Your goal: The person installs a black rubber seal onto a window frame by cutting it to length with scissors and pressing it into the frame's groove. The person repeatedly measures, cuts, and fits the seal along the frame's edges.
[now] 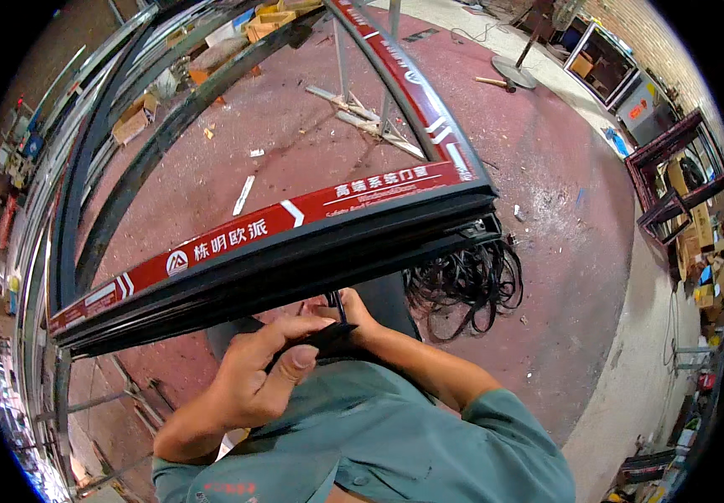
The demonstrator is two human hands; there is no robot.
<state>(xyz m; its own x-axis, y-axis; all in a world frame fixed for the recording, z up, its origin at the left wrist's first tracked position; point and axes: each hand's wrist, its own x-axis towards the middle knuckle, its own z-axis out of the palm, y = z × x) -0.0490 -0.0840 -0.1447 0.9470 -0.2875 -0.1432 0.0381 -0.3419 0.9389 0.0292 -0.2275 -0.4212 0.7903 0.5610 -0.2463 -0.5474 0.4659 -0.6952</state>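
Just below the near rail of a dark window frame (295, 267) covered in red printed film, my two hands are close together. My left hand (265, 369) is closed, its thumb and fingers pinching a black strip (328, 337). Beside it, my right hand (357, 317) is closed on the same dark strip, with its fingers partly hidden behind the strip and the frame rail. A thin upright length of the strip shows between the hands. Right of them, a tangled heap of black sealing strip (472, 289) hangs down behind the frame's corner.
Long metal profiles (102, 159) are stacked along the left. A hammer (496, 83) lies near a round stand base (514, 72) on the reddish floor (546, 168). Framed panels (682, 172) and cardboard boxes (697, 239) line the right wall. Scraps litter the floor.
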